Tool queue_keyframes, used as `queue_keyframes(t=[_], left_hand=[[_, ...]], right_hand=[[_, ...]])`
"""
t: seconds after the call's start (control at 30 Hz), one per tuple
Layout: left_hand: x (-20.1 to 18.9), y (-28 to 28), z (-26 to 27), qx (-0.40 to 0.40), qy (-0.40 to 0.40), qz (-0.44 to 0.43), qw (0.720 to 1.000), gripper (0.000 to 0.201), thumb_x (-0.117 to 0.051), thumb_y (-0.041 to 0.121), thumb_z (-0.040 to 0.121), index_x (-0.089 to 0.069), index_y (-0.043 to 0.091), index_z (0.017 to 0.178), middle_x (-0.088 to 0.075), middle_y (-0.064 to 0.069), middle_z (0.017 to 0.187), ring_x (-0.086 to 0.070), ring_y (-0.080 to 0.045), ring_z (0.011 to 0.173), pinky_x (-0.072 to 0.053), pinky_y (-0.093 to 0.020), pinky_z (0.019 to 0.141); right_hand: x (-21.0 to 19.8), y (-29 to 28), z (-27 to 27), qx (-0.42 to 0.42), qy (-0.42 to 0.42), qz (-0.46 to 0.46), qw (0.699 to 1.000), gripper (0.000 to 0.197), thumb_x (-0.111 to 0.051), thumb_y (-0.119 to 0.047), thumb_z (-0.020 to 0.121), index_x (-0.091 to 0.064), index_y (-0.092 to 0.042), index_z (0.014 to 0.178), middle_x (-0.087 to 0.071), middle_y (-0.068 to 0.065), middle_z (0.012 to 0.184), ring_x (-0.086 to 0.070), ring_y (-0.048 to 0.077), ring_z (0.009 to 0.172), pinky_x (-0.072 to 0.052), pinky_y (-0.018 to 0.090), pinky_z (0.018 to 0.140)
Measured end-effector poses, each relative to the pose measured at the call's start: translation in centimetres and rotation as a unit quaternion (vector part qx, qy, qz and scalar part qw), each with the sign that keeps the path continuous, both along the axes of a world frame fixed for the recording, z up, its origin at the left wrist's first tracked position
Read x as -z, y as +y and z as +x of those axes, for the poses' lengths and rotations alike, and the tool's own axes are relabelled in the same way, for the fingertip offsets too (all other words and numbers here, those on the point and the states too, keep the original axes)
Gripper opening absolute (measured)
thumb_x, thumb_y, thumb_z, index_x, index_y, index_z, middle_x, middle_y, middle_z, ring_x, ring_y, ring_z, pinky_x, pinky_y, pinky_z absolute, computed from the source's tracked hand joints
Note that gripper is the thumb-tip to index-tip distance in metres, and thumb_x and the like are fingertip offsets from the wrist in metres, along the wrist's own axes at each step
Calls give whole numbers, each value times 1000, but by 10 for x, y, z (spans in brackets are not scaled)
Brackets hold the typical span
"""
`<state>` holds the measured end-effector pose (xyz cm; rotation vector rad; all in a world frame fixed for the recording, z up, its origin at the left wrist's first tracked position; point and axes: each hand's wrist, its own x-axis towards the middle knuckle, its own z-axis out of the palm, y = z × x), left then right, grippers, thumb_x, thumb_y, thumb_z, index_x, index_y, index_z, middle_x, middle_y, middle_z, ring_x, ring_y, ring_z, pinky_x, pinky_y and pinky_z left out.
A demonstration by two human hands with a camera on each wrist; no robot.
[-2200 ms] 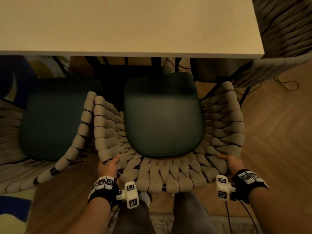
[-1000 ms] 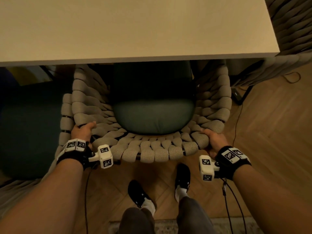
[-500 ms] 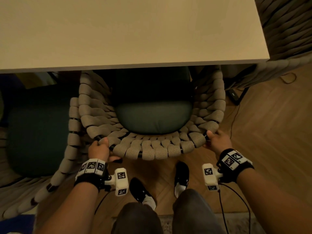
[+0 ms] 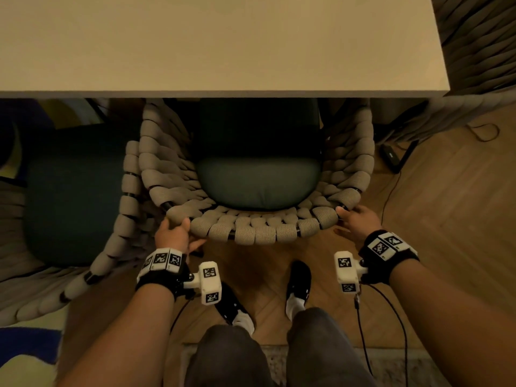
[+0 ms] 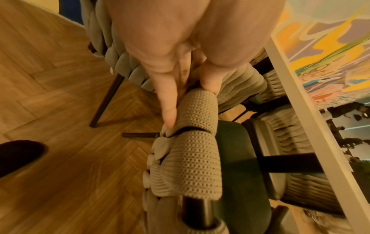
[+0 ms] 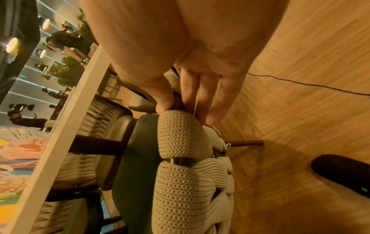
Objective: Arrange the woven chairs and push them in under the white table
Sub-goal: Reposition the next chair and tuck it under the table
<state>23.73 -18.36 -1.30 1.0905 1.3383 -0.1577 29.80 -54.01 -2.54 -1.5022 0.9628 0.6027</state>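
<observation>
The woven chair [image 4: 259, 233], with its green seat cushion [image 4: 259, 185], stands square to the white table [image 4: 223, 43]. The front half of the seat is under the tabletop. My left hand [image 4: 173, 233] holds the left end of the back rim. In the left wrist view its thumb [image 5: 210, 79] lies on the inner side of the woven rim [image 5: 190, 158] and a finger runs along the outer side. My right hand [image 4: 357, 219] pinches the rim's right end between thumb [image 6: 164, 106] and straight fingers [image 6: 212, 110].
A second woven chair [image 4: 125, 191] with a dark cushion sits close on the left, its back touching this one. A third chair [image 4: 480, 37] is beyond the table's right end. A power block [image 4: 391, 156] and cable lie on the wooden floor to the right. My feet [image 4: 300, 277] stand behind the chair.
Over the last two seconds the chair has gone forward, so its cushion now lies half under the tabletop. In the last half second both hands stay on the rim, almost still.
</observation>
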Motion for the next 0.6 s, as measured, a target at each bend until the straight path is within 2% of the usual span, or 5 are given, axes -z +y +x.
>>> queue_keyframes(t=[0.2, 0.3, 0.4, 0.5, 0.6], left_hand=[[6, 2, 6, -3, 11, 32, 999, 56, -53, 7, 95, -40, 33, 143, -46, -17, 144, -55, -44, 120, -58, -55, 76], [5, 1, 2, 5, -1, 28, 1000, 57, -53, 9, 96, -38, 35, 144, -45, -15, 146, -53, -43, 123, -57, -55, 79], [0, 0, -7, 6, -20, 18, 1000, 59, -50, 7, 97, -31, 30, 149, -48, -18, 142, -55, -40, 121, -52, -55, 90], [-2, 1, -30, 41, -12, 41, 998, 49, -49, 6, 98, -38, 16, 145, -61, -20, 120, -64, -33, 101, -55, -47, 82], [-3, 6, -68, 75, 9, 100, 992, 25, -53, 8, 96, -58, 3, 120, -64, -13, 87, -64, -24, 78, -55, -34, 63]], right_hand=[[-5, 4, 3, 3, 1, -8, 1000, 36, -58, -9, 94, -50, -8, 128, -63, 13, 115, -63, 20, 80, -49, 34, 60], [-11, 4, -2, -26, -6, -20, 999, 33, -57, -15, 95, -51, -8, 127, -64, 12, 112, -63, 20, 80, -51, 34, 65], [-13, 2, -13, -57, 2, -39, 998, 33, -56, -26, 96, -55, -8, 123, -66, 12, 111, -65, 26, 89, -53, 39, 74], [-15, 2, -29, -98, 41, -34, 994, 29, -57, -32, 94, -61, -7, 108, -69, 12, 102, -66, 27, 92, -53, 42, 83], [-12, 12, -50, -174, 78, -28, 981, 19, -63, -24, 89, -64, -11, 102, -71, 10, 102, -67, 25, 94, -50, 46, 94]])
